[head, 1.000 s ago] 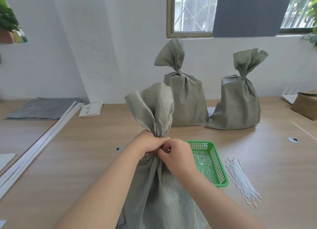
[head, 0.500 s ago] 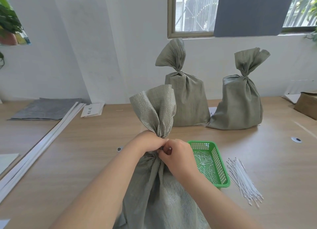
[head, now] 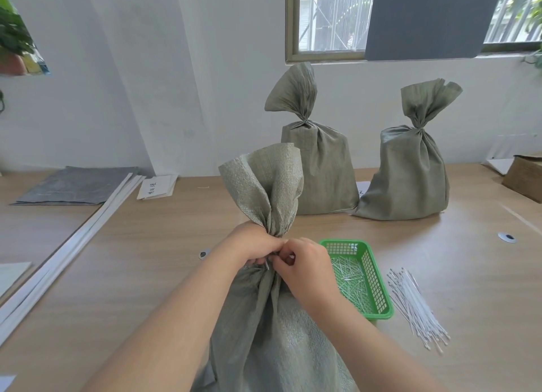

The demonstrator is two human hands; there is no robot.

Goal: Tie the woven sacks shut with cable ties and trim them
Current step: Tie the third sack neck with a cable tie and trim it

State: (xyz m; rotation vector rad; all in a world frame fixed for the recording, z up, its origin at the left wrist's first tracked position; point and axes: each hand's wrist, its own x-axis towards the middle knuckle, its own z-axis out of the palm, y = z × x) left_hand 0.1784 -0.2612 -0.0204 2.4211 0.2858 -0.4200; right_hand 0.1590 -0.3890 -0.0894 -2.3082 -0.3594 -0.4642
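A grey-green woven sack [head: 272, 333] stands on the table right in front of me, its top bunched into a neck. My left hand [head: 253, 245] is closed around that neck. My right hand [head: 308, 267] pinches at the neck beside it, where a short white piece of cable tie [head: 267, 266] pokes out between the fingers. Two more sacks stand at the back, one in the middle [head: 318, 168] and one to its right [head: 410, 174], both with cinched necks. A loose bundle of white cable ties [head: 416, 303] lies on the table to the right.
A green plastic basket [head: 378, 283] holding several cut tie ends sits just right of my right hand. White strips [head: 67, 256] and a grey sheet [head: 73, 186] lie at the left. A cardboard box [head: 525, 177] sits at the far right, and a paper slip [head: 157, 186] near the wall.
Both hands stay at the sack's neck. The right hand has shifted slightly, and a short white tie end now shows between the fingers.
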